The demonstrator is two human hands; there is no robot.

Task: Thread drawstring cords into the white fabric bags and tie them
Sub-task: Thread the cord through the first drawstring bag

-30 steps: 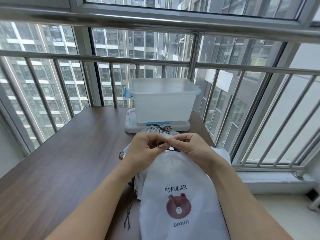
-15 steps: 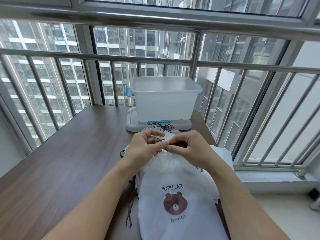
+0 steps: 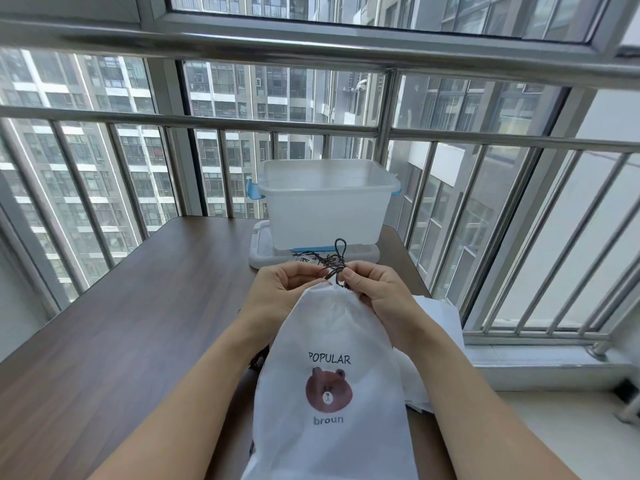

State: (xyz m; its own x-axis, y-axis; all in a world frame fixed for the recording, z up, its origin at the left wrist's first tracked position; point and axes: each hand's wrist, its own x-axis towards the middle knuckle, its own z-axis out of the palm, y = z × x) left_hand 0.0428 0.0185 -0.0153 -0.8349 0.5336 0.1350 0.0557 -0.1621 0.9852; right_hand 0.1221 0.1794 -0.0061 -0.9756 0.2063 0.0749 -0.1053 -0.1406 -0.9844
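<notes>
A white fabric bag printed with a brown bear and "POPULAR brown" is held up in front of me, its mouth gathered tight at the top. A dark brown drawstring cord sticks up from that mouth in a loop. My left hand pinches the cord on its left side. My right hand pinches it on the right, fingers curled over the bag's neck. The two hands almost touch above the bag.
A translucent plastic box with blue clips stands on its lid at the far edge of the brown wooden table. More white bags lie under my right arm. Metal window bars enclose the far side and the right.
The bag has been lifted higher and its mouth drawn tighter. A loop of cord now stands up above my fingers, and my hands have moved slightly apart.
</notes>
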